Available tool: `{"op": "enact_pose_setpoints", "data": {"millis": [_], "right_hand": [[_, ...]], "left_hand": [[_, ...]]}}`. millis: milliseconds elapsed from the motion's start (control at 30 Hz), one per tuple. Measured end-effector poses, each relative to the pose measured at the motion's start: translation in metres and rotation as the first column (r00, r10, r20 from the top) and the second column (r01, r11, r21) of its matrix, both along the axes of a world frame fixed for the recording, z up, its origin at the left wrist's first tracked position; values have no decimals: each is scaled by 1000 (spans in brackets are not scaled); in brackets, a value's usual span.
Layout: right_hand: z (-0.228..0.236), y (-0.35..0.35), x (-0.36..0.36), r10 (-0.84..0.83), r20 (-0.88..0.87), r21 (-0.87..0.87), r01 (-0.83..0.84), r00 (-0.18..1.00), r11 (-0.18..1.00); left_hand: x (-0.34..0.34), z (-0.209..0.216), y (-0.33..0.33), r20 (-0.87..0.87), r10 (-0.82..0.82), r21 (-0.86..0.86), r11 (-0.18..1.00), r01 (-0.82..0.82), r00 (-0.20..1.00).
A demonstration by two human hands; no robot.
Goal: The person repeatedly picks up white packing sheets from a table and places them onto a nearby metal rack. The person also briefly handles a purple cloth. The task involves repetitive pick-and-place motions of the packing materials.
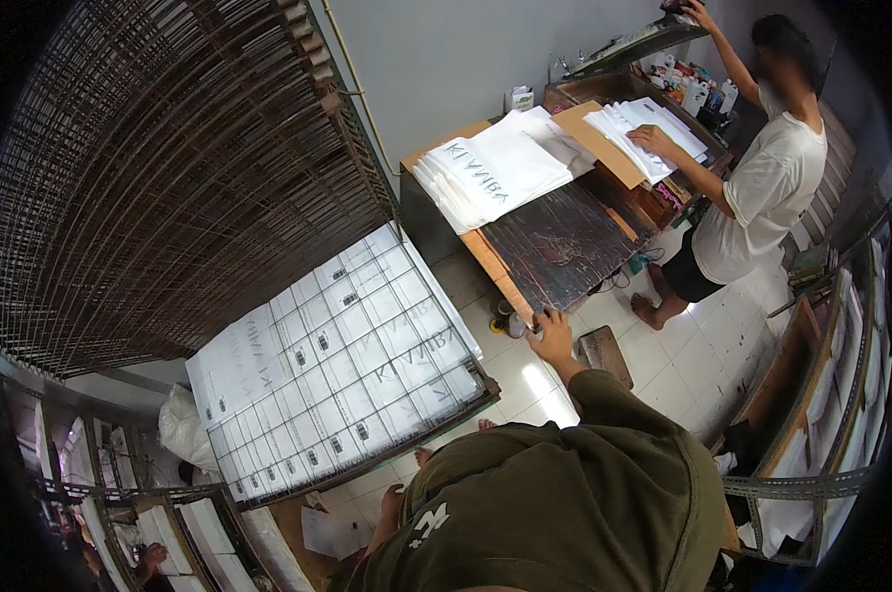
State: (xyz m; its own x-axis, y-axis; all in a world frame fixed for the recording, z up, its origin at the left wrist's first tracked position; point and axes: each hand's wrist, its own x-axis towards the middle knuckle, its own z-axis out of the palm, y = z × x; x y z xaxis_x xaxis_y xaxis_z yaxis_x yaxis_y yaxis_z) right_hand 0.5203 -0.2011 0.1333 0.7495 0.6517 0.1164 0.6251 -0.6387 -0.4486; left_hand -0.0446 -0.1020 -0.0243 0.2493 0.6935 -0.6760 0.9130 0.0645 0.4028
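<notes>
The right hand (553,335) rests its curled fingers (538,318) on the near corner of the dark wooden table (555,242); whether they grip the edge cannot be told. The left hand (392,513) hangs low by the body, its fingers too small to read. One table, its long axis running from that corner up toward the wall, carries two stacks of white sheets (490,173). One wire rack (337,365) of printed sheets lies to the left. A co-worker (762,187) presses one hand (651,140) on the far stack.

Open tiled floor (683,370) centre-right of frame, passable. Dark wooden table (564,242) blocks upper centre; wire drying rack (337,365) with white sheets blocks centre-left. Small wooden block (606,353) on floor between.
</notes>
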Motion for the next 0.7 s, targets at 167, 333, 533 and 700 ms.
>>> {"op": "enact_pose_setpoints", "data": {"millis": [167,333,533,700], "right_hand": [[-47,32,73,-272,-317,510,405,909,758],[8,61,123,8,-873,444,790,487,422],[47,82,146,317,-869,412,911,381,33],[-15,88,153,563,-768,374,927,306,6]], "left_hand": [[25,33,11,-8,-52,16,999,52,999],[3,27,12,65,-110,146,984,100,992],[0,66,4,76,-55,77,996,49,996],[4,87,-3,17,7,53,999,-8,1000]]}}
